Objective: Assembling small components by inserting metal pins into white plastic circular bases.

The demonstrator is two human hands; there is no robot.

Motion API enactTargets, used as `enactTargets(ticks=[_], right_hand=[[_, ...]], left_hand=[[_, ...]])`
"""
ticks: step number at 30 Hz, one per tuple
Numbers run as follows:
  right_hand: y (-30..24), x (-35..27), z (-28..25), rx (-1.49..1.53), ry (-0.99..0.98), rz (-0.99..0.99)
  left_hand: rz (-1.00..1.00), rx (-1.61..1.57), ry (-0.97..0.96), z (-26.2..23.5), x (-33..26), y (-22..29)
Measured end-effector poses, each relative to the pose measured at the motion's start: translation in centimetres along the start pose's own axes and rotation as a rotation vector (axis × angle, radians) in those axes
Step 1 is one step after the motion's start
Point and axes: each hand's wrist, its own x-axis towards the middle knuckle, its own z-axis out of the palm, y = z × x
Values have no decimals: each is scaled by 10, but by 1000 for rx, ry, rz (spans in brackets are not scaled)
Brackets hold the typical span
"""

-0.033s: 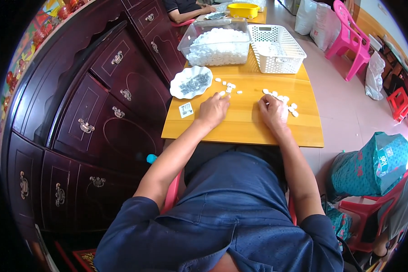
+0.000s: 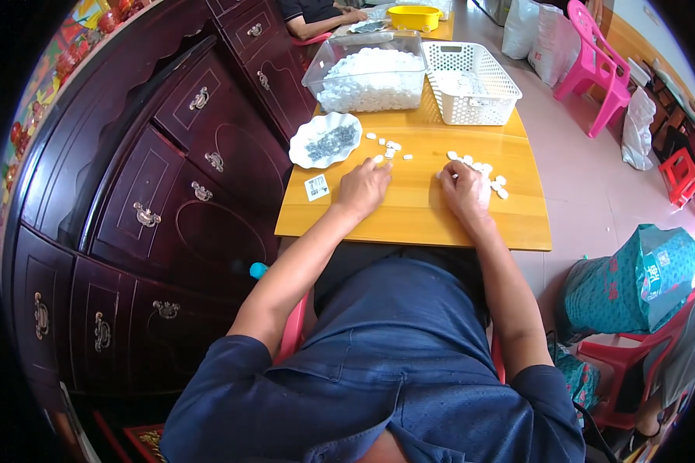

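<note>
My left hand [image 2: 365, 187] rests on the wooden table with its fingers bent together. A small white piece [image 2: 378, 159] shows at its fingertips; how firmly they hold it is hard to see. Just beyond lies a loose group of little white blocks [image 2: 391, 147], some with dark marks. To the right, my right hand [image 2: 466, 190] is closed in a pinch, with a bit of white at the thumb and fingertips. Rounded white pieces [image 2: 468, 160] lie scattered beyond and beside that hand. A scalloped white dish [image 2: 295, 148] of small dark grey pieces stands left of the blocks.
At the table's far side stand a clear bin [image 2: 310, 82] heaped with white pieces and a white perforated basket [image 2: 500, 109]. A printed white card [image 2: 316, 187] lies near the left edge. Dark cabinets [image 2: 170, 201] line the left; a teal bag [image 2: 618, 278] sits at right.
A bit of white now shows at the tips of my right thumb and fingers. Otherwise both hands and the things on the table look the same.
</note>
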Motion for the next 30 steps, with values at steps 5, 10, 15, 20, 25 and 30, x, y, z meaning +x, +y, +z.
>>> enactTargets(ticks=[5,10,15,20,25,30], right_hand=[[-13,0,2,-47,89,-126],[-36,15,12,-127,-50,-196],[-26,50,46,-210,-168,-181],[-31,59,63,-319,-299,-133],[-31,65,71,-357,-349,-87],[-26,67,77,-438,-386,-117]], left_hand=[[75,-8,30,-4,-11,-2],[123,-32,52,-17,-33,5],[166,-65,42,-32,-50,17],[213,-97,33,-41,-67,21],[228,-127,43,-44,-72,21],[240,-162,68,-40,-78,18]])
